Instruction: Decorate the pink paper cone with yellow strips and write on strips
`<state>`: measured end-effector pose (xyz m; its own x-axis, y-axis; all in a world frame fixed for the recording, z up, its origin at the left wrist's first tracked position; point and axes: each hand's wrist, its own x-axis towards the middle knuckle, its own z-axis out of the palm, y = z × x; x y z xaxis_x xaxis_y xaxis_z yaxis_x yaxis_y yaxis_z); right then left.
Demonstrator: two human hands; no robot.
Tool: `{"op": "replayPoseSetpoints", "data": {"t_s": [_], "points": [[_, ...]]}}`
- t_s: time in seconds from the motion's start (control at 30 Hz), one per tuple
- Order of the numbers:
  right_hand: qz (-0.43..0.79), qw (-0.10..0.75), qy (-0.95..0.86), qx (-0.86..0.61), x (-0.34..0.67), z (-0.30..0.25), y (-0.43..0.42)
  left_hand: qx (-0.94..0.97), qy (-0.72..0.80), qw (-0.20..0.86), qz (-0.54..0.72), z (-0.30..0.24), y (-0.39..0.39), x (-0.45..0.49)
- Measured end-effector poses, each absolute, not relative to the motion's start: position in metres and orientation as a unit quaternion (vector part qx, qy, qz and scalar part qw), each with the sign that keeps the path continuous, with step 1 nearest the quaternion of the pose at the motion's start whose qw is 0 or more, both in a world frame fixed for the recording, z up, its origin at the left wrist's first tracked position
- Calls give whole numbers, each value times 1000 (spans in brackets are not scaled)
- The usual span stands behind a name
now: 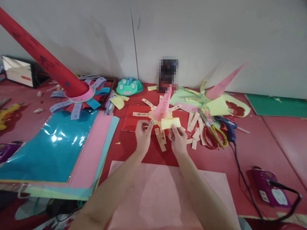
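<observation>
My right hand [177, 139] pinches a pale yellow paper strip [170, 123] and holds it out flat toward the left. My left hand [143, 135] is closed with thumb and fingers pinched together beside the base of a small pink paper cone [162, 106]; what it grips is too small to make out. The cone stands on a yellow flower-shaped base with tan paper strips [160, 138] fanning out, on a red sheet [130, 123]. More loose tan strips [194, 127] lie to the right.
A stack of blue and pink sheets [59, 147] lies at the left, with a big red cone [43, 54] behind. Red and yellow scissors [214, 135], a blue glue gun [227, 126] with cable, a purple device [271, 190] sit right. A pink sheet [168, 191] lies near me.
</observation>
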<state>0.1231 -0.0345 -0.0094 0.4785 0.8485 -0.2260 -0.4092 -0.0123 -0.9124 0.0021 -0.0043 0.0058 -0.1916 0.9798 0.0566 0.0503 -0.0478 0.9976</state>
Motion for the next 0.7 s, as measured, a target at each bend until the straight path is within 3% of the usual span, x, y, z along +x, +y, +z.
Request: {"op": "replayPoseSetpoints", "data": {"t_s": [0.27,0.53,0.7], "points": [[469,607,-305,-564,134,-9,-38,651,434,392,484,8,-1,-4],[468,604,-327,-556,133,-8,-40,641,455,413,460,-1,-2,-2],[473,604,-330,-550,132,-9,-40,690,431,310,492,1,2,-4]]}}
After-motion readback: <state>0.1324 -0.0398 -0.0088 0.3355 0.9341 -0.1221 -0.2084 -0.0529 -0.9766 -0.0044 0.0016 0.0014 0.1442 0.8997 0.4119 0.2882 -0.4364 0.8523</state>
